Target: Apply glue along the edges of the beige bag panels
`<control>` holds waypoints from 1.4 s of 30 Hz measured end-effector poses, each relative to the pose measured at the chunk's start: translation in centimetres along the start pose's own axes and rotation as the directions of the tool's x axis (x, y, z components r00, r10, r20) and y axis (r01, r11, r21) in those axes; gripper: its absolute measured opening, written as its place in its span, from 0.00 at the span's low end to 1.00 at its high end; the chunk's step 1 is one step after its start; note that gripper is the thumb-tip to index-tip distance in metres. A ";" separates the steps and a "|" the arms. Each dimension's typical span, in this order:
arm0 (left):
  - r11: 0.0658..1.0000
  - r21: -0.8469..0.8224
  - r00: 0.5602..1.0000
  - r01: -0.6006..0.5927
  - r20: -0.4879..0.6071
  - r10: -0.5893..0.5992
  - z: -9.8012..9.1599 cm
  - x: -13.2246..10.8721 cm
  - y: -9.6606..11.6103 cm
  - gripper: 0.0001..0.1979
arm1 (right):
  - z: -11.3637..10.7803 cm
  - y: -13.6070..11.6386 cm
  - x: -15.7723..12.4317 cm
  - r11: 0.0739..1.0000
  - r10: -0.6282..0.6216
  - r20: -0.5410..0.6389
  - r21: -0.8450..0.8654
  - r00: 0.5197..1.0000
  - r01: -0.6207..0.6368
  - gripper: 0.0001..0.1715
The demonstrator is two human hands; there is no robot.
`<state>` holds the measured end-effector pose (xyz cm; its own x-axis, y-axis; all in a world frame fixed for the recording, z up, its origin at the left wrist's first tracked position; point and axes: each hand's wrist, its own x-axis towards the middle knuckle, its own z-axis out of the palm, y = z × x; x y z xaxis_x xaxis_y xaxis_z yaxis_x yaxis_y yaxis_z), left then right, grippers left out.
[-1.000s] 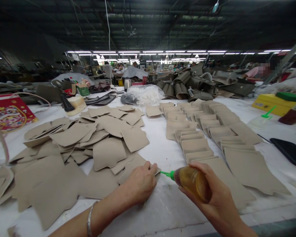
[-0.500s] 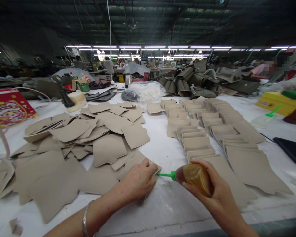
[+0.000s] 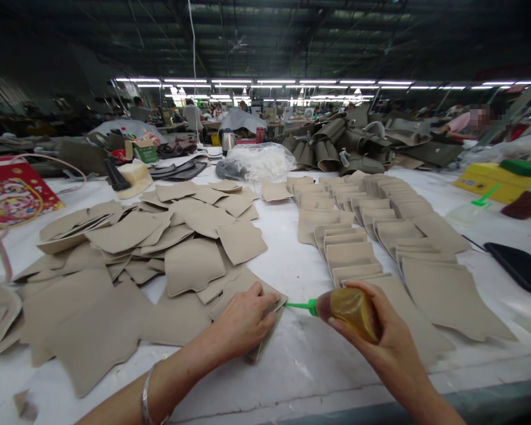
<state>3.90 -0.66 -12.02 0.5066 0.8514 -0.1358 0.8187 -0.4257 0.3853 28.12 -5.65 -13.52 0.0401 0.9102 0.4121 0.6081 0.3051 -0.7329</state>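
Green nozzle [image 3: 298, 305] has crept along the beige piece [image 3: 239, 286], just right of the left hand [image 3: 250, 316], fingers pinching that piece; the right hand [image 3: 389, 330] curls around the amber bottle [image 3: 351, 311].

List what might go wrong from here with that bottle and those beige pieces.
The amber bottle lies tilted in the right hand, its green nozzle at the edge of the held piece: contents could drip onto the white tabletop.
The left hand has fingers close to the tip and might get smeared.
The right hand could nudge the overlapping rows beside it.
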 end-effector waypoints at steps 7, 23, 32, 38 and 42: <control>1.000 -0.012 1.000 -0.001 -0.014 0.001 0.2 -0.2 -0.2 0.19 | 0.2 -0.3 -0.9 0.986 0.125 0.098 0.095 0.987 -0.134 0.27; 0.999 -0.040 1.000 -0.002 0.003 0.002 1.1 -0.5 -0.5 0.21 | 1.7 -1.4 -3.4 0.893 0.282 0.153 0.320 0.947 -0.318 0.30; 0.998 -0.059 1.000 0.029 0.014 -0.028 1.0 -0.6 -0.3 0.21 | 1.8 -1.6 -3.8 0.885 0.290 0.150 0.334 0.945 -0.325 0.31; 0.997 -0.074 0.999 0.037 0.012 -0.036 1.1 -0.6 -0.3 0.20 | 1.9 -1.8 -4.1 0.913 0.259 0.109 0.297 0.960 -0.281 0.29; 0.996 -0.076 0.999 0.038 0.009 -0.037 1.1 -0.6 -0.2 0.20 | 1.7 -1.8 -3.8 0.901 0.267 0.170 0.306 0.948 -0.309 0.30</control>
<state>3.75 -1.42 -13.03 0.4783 0.8638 -0.1581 0.8143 -0.3688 0.4482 25.52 -9.20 -14.75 0.0653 0.9926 0.1028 0.2930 0.0794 -0.9528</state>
